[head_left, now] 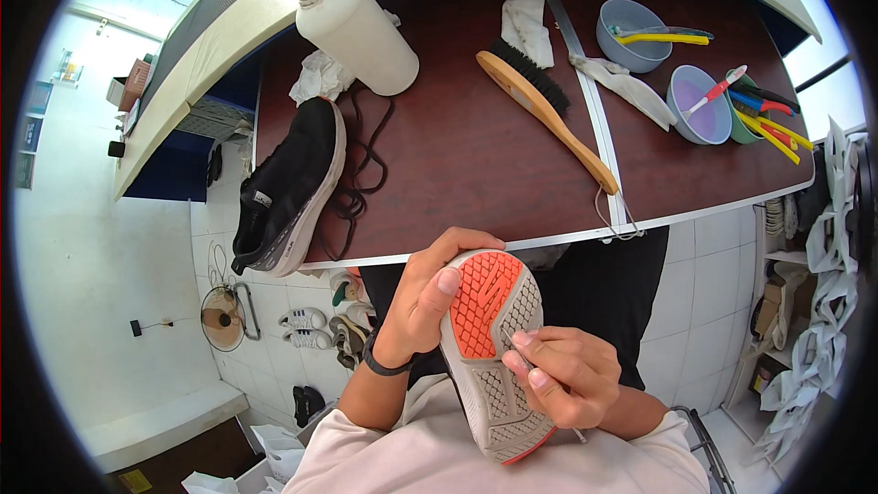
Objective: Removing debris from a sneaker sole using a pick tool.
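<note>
A shoe (485,311) is turned sole up in front of my chest, showing a grey tread with orange patches at both ends. My left hand (428,297) grips it around the forefoot, thumb near the sole's edge. In my right hand (569,373) a thin metal pick (508,337) is pinched between the fingers. Its tip touches or nearly touches the tread grooves beside the larger orange patch; most of its shaft is hidden. A black shoe (294,160) stands on the table to the left, with loose black laces (368,165) beside it.
On the dark red table (448,174) are a white bottle (361,32), a wooden-handled brush (540,105), crumpled wipes (528,23) and a grey bowl (631,35). A bowl of purple liquid (698,128) stands beside several small brushes (768,119). Shoes (306,327) and a fan (222,318) occupy the floor.
</note>
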{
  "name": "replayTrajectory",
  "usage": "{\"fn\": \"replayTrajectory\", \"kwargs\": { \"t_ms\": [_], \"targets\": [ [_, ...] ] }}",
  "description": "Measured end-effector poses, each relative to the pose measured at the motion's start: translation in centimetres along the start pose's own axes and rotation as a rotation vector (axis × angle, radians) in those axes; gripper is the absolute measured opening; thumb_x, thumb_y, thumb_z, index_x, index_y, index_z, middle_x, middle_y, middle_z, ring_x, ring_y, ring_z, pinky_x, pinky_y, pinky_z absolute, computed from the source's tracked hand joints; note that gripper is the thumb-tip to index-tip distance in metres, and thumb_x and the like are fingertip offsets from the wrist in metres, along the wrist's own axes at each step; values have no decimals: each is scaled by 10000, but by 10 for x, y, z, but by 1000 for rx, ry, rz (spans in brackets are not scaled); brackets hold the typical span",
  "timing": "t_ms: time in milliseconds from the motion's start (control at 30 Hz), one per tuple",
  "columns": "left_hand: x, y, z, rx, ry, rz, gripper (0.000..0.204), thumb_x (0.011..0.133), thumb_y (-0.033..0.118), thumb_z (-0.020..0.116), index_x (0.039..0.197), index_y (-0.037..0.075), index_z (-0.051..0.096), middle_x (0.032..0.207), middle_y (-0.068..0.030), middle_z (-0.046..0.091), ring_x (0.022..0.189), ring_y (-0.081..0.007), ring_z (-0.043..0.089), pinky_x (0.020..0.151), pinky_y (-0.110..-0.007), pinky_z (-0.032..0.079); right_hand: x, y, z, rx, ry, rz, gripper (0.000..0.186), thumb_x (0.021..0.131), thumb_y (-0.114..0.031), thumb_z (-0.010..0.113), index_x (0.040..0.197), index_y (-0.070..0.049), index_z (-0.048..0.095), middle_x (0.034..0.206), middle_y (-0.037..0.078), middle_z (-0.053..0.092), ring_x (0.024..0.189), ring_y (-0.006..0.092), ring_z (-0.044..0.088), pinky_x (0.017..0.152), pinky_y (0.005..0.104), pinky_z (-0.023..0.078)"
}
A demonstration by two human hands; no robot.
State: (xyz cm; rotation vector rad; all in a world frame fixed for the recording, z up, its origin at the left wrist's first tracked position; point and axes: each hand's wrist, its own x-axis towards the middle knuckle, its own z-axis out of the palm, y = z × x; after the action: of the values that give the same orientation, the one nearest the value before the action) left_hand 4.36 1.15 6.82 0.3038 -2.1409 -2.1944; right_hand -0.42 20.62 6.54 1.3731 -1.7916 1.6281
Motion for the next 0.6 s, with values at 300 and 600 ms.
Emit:
{"fn": "replayTrajectory", "kwargs": {
  "t_ms": [300, 600],
  "targets": [
    [2, -1, 0, -85, 10, 24, 719, 963, 576, 394, 1188, -79, 585, 1013, -178, 703, 917, -216, 690, 808, -308, 535, -3, 2, -3, 283, 71, 205, 470, 745, 46, 852, 1033, -60, 495, 900, 181, 730, 758, 267, 759, 603, 330, 646],
    [6, -6, -3, -155, -2, 49, 743, 952, 598, 391, 1184, -79, 588, 1021, -178, 702, 917, -215, 688, 809, -321, 536, 7, 7, -18, 560, 20, 472, 356, 813, 63, 795, 1020, -59, 533, 964, 231, 744, 860, 282, 769, 716, 339, 642]
  ]
}}
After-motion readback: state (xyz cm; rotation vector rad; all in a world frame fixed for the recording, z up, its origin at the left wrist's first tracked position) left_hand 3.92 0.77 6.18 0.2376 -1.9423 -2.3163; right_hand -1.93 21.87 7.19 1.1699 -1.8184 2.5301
